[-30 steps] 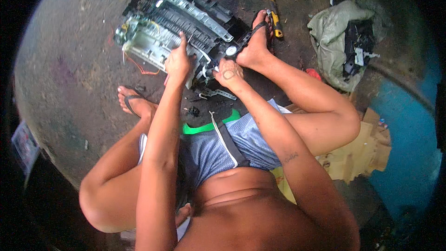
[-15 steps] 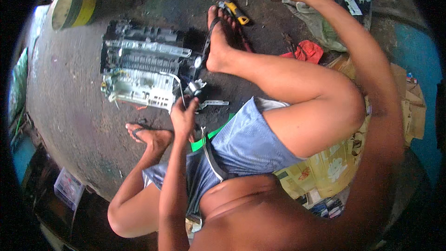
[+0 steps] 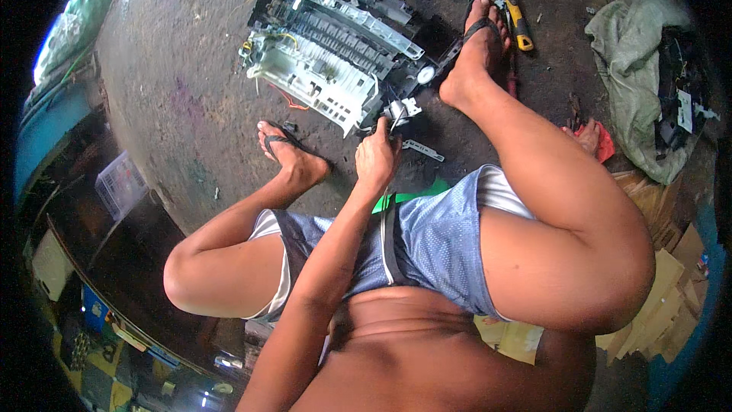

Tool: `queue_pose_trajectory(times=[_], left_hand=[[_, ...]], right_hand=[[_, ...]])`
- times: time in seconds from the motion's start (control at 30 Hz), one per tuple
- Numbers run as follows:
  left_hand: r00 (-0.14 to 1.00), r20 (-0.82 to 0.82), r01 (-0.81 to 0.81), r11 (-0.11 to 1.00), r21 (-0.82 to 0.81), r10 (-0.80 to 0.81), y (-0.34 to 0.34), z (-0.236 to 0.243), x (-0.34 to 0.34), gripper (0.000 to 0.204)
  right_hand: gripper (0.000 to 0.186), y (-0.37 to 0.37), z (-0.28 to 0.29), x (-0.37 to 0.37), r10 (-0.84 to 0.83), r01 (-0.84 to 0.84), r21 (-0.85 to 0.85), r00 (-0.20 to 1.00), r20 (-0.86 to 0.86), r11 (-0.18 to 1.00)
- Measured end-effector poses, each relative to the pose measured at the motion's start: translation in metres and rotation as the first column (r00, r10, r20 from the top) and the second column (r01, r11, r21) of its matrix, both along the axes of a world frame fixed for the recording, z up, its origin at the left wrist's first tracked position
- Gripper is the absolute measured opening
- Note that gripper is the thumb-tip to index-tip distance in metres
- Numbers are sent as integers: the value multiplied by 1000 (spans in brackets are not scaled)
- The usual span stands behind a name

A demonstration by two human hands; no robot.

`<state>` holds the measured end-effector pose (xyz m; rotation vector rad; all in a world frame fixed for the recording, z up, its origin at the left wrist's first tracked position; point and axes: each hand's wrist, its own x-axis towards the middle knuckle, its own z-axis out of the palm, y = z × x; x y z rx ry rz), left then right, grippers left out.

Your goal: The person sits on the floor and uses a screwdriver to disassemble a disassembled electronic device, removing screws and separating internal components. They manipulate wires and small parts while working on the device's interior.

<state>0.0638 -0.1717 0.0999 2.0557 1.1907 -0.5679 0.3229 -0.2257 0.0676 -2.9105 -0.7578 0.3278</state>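
My left hand (image 3: 377, 156) is closed at the lower right corner of a stripped machine chassis (image 3: 335, 46), which looks like a printer's inner frame in white and black plastic. Its fingers grip by a small silver motor-like part (image 3: 396, 112); a thin rod runs down from there into the hand. Beside it on the floor lies a flat grey slotted strip (image 3: 423, 150). Past my right knee, my right hand (image 3: 587, 137) is down by a red cloth (image 3: 605, 145) and dark pliers (image 3: 573, 111). My leg hides much of that hand, so its grip is unclear.
A yellow-and-black handled tool (image 3: 515, 11) lies beyond my right foot. A grey-green sack (image 3: 633, 69) with dark scrap parts is at far right. Flattened cardboard (image 3: 663, 297) lies behind my right knee. A clear plastic crate (image 3: 122, 185) stands at left.
My right hand has come back from the sack at the upper right to the red cloth. My left hand stays at the chassis corner. The whole view has shifted and turned.
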Motion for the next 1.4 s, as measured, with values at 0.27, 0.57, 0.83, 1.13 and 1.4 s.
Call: queue_pose_trajectory(times=[0.27,0.57,0.83,1.13,1.4], left_hand=[[995,96,0,997,-82,8,0,-6,-5,43],[996,76,66,986,-155,-55,-8,-16,-16,58],[985,164,80,982,-174,-52,-8,-17,-9,51],[991,132,20,982,-189,5,2,-13,-17,46],[969,241,64,998,-20,-57,1,-24,-20,50]], right_hand=[[57,29,4,-20,-48,48,27,999,-4,998],[60,43,11,-32,-120,119,10,992,41,993],[56,34,33,-13,98,-101,-43,993,-68,994],[51,75,105,26,454,-860,-326,490,-744,393],[41,60,52,-13,630,-951,-270,304,-714,152]])
